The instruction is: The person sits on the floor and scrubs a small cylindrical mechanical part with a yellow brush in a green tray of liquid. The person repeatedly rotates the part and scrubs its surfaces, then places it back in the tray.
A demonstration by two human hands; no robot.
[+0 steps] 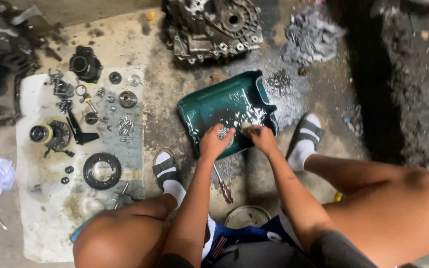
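Head view: I squat over a cut-open green plastic container lying on the concrete floor, wet liquid shining in it. My left hand has its fingers clenched around a small round toothed metal part at the container's near edge. My right hand grips a pale brush or pad, just beside that part. A red-handled screwdriver lies on the floor between my feet. To the left, a white sheet carries a dark ring gear, bearings and bolts. A grey gearbox housing sits beyond the container, a grey rag right of it.
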